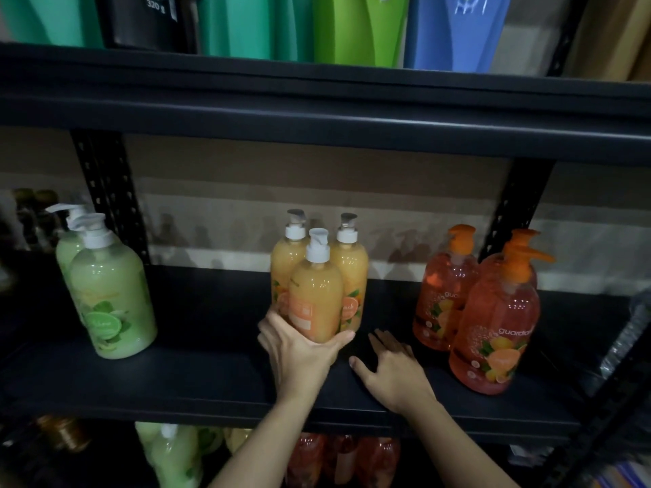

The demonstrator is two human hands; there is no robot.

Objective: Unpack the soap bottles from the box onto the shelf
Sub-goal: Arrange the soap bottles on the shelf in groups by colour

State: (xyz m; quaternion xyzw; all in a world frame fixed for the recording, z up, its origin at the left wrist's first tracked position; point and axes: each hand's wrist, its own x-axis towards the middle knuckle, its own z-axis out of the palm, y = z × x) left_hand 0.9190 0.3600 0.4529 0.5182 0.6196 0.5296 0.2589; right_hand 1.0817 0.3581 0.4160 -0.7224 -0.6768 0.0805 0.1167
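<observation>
Left hand (pixel 299 350) grips upright peach bottle (pixel 315 297), pump rearward.

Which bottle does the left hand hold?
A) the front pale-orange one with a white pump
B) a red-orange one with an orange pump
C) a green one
A: the left hand curls round the base of the front pale-orange bottle; the right hand lies flat on the shelf.

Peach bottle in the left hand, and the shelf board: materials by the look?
Peach bottle: likely translucent glossy plastic; liquid shows through, highlights on its shoulder. Pump: opaque white plastic, probably. Shelf board: dark, matte; painted metal or coated board, cannot tell which.
</observation>
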